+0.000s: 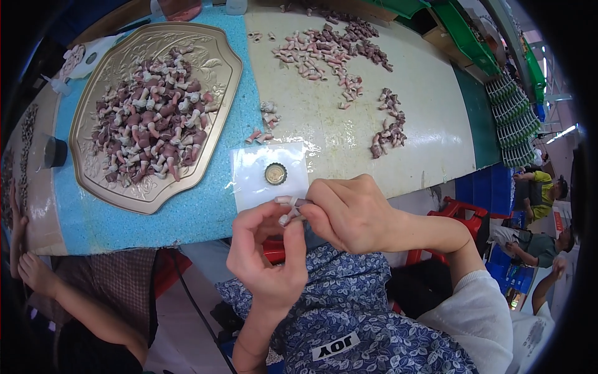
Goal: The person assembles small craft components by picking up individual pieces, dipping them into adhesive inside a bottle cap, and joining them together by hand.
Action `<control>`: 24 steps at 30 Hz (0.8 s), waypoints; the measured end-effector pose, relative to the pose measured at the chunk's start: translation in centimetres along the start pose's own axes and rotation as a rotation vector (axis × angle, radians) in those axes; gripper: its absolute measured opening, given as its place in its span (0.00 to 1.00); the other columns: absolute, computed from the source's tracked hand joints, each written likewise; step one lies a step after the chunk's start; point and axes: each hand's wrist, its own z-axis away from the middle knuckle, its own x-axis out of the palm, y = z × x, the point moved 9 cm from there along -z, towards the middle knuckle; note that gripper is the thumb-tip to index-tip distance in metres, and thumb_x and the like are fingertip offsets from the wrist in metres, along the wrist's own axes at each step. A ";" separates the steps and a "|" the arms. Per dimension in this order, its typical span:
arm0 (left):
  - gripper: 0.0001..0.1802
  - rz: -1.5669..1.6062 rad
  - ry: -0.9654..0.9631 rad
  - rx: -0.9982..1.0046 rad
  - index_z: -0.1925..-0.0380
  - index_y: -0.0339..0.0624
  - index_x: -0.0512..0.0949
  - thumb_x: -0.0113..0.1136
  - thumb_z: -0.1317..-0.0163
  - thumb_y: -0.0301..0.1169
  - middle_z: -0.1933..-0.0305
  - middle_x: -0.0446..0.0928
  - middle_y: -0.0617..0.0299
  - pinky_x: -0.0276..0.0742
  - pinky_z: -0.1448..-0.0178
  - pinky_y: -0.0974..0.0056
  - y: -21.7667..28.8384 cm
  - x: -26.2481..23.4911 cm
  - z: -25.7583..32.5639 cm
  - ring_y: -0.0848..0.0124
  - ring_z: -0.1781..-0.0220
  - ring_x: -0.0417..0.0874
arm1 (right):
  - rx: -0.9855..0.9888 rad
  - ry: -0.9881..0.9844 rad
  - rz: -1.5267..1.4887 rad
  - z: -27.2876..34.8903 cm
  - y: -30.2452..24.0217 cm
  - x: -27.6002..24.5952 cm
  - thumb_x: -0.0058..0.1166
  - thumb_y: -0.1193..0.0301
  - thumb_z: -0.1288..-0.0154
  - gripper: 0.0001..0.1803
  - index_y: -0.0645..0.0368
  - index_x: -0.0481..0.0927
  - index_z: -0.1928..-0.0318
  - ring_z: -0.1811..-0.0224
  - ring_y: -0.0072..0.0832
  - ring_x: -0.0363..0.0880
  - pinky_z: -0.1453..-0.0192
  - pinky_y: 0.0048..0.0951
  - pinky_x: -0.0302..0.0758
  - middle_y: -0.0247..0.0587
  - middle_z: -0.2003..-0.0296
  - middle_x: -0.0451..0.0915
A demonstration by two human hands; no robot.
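In front of my chest, at the table's near edge, both hands meet around small white-and-mauve moulded parts (288, 201) that look like pieces of tiny figurines. My left hand (265, 252) curls thumb and fingers around the lower white end. From the right, my right hand (355, 215) pinches the mauve end between thumb and forefinger; its fingertips hide part of it. Whether this is one joined piece or two, I cannot tell. Just beyond my hands, a bottle cap (276, 174) lies on a white sheet (249, 187).
At the left, a gold tray (221, 56) holds a heap of similar pieces (152, 118) on a blue mat (187, 227). Loose pink and mauve pieces (317, 53) spread over the table's far side. Another person's hand (37, 274) is at far left. Red stools (458, 215) stand at right.
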 end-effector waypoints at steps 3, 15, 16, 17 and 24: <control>0.13 -0.424 -0.243 0.174 0.73 0.32 0.71 0.42 0.34 0.29 0.79 0.69 0.52 0.67 0.76 0.60 1.3 2.0 0.3 0.56 0.80 0.74 | 0.041 -0.024 -0.032 0.7 -0.1 0.6 0.52 0.69 0.37 0.11 0.62 0.68 0.72 0.82 0.32 0.75 0.86 0.32 0.68 0.38 0.81 0.70; 0.20 -0.342 -0.221 0.154 0.69 0.31 0.71 0.34 0.30 0.35 0.74 0.71 0.50 0.67 0.67 0.61 -1.1 1.5 1.0 0.59 0.72 0.73 | 0.093 0.040 -0.286 1.3 0.0 2.0 0.50 0.68 0.36 0.10 0.64 0.72 0.67 0.83 0.40 0.73 0.78 0.40 0.70 0.44 0.78 0.70; 0.21 -0.439 -0.310 0.161 0.68 0.30 0.71 0.31 0.28 0.35 0.71 0.71 0.52 0.66 0.61 0.63 -1.2 1.5 0.2 0.64 0.68 0.70 | 0.160 -0.004 -0.330 1.4 1.4 1.7 0.51 0.66 0.36 0.12 0.63 0.72 0.65 0.81 0.42 0.74 0.75 0.41 0.71 0.45 0.78 0.71; 0.19 -0.536 -0.290 0.235 0.66 0.29 0.72 0.34 0.29 0.33 0.73 0.71 0.53 0.69 0.63 0.61 -0.5 0.5 -1.2 0.61 0.70 0.73 | 0.224 -0.049 -0.383 1.6 2.8 1.7 0.52 0.64 0.36 0.13 0.63 0.72 0.64 0.80 0.45 0.75 0.73 0.42 0.73 0.45 0.78 0.73; 0.10 -0.889 0.106 0.637 0.58 0.29 0.76 0.49 0.33 0.25 0.68 0.75 0.54 0.71 0.52 0.62 3.9 -6.9 -12.4 0.62 0.61 0.76 | 0.320 0.252 0.322 5.6 20.3 -9.9 0.53 0.82 0.44 0.09 0.64 0.75 0.61 0.56 0.39 0.76 0.56 0.34 0.76 0.44 0.60 0.77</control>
